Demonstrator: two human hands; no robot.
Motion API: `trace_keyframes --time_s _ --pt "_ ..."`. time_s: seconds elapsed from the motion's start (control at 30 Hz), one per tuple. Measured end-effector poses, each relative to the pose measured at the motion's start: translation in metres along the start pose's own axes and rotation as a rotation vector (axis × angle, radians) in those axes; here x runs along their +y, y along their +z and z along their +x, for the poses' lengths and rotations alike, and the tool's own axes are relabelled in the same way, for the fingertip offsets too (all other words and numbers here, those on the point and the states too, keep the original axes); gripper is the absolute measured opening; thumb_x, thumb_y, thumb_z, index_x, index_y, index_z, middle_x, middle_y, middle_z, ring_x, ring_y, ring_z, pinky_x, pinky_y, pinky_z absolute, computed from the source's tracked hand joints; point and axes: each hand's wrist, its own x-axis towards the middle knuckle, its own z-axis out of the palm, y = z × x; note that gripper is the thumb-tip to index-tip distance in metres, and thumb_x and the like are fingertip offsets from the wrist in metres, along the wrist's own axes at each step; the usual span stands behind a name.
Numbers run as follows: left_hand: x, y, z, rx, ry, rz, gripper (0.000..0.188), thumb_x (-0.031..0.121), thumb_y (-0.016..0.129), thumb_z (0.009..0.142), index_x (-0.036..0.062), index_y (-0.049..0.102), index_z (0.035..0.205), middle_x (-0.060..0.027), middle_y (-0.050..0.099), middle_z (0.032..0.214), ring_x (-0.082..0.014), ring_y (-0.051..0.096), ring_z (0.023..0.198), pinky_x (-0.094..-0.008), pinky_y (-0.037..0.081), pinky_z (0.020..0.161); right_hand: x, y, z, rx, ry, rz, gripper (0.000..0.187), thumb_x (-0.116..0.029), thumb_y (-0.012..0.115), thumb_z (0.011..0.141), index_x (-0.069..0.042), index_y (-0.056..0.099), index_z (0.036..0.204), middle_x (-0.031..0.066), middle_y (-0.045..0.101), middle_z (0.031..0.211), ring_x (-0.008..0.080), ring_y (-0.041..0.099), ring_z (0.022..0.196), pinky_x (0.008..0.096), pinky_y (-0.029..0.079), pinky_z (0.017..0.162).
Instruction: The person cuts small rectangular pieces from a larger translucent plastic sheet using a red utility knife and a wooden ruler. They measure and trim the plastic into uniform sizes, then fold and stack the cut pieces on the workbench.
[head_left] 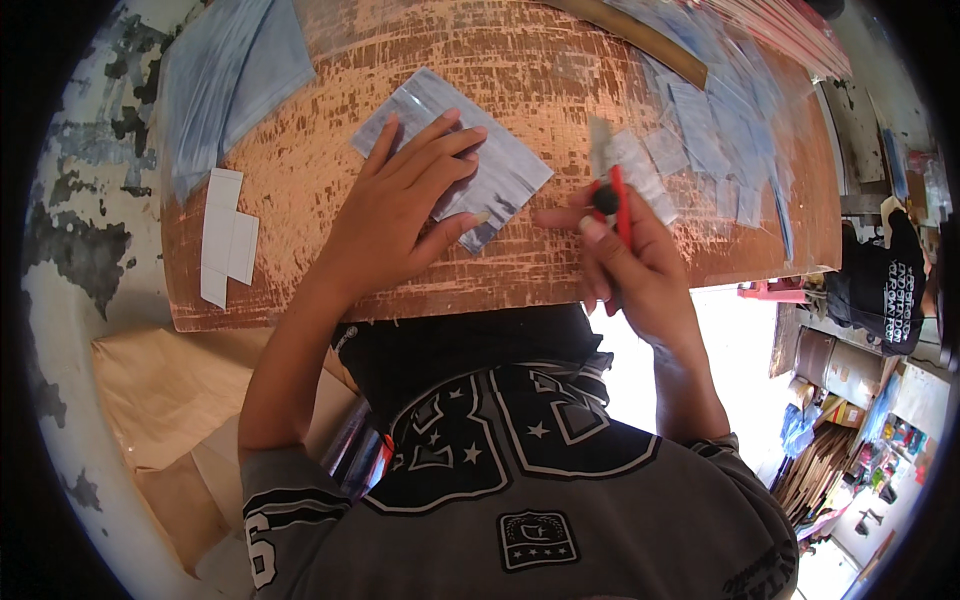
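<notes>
My left hand (420, 185) lies with fingers spread on a square of shiny, bluish clear plastic sheet (505, 160), pressing it to the worn wooden table (480, 290). The sheet is turned cornerwise, one corner pointing toward me. To the right, my right hand (645, 255) is closed round a red utility knife (622, 205) with a black knob. Its blade end points away from me and looks blurred. The knife is held above the table, apart from the sheet. Small cut plastic pieces (642, 170) lie just beyond it.
Large plastic sheets (235, 80) are stacked at the far left. A folded white card piece (228, 240) lies near the left edge. More plastic sheets (700, 125) and a long brown strip (640, 40) cover the far right. Brown paper (170, 395) sits below the table at left.
</notes>
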Motion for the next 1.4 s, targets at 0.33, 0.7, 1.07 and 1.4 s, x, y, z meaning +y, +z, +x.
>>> trace_keyframes --time_s 0.33,0.7,1.07,1.4 --pt "0.0 0.0 0.002 -0.003 0.004 -0.014 0.045 0.031 0.073 0.097 0.0067 0.059 0.132 -0.011 0.056 0.158 -0.036 0.042 0.155 -0.0584 0.023 0.129 0.0 0.0 -0.007 -0.095 0.092 0.213 0.039 -0.015 0.053 0.112 0.005 0.047 0.144 0.0292 0.065 0.141 0.0074 0.051 0.053 0.0263 0.054 0.051" --pt "0.003 0.001 0.004 0.02 -0.015 0.011 0.041 0.033 0.073 0.097 0.0067 0.063 0.127 -0.0072 0.059 0.155 -0.0314 0.046 0.153 -0.0548 0.026 0.129 -0.002 0.003 -0.005 -0.112 0.084 0.201 0.046 -0.019 0.056 0.111 0.007 0.047 0.149 0.0165 0.071 0.111 0.0057 0.049 0.053 0.026 0.054 0.053" --pt "0.002 0.001 0.006 -0.005 -0.02 -0.023 0.042 0.027 0.073 0.096 0.0063 0.063 0.131 -0.0091 0.057 0.157 -0.034 0.044 0.154 -0.0589 0.023 0.129 -0.003 0.005 -0.006 -0.118 0.093 0.077 0.04 -0.017 0.056 0.111 0.003 0.051 0.146 0.0081 0.071 0.103 0.0067 0.055 0.06 0.0248 0.055 0.057" --pt "0.001 0.001 0.005 -0.045 0.006 -0.009 0.042 0.03 0.063 0.104 0.0076 0.057 0.139 -0.0147 0.054 0.16 -0.0404 0.042 0.154 -0.0611 0.019 0.129 -0.013 -0.022 0.002 0.242 -0.144 -0.058 0.035 -0.018 0.058 0.111 -0.001 0.053 0.141 0.0104 0.075 0.101 0.0041 0.051 0.058 0.0215 0.046 0.053"
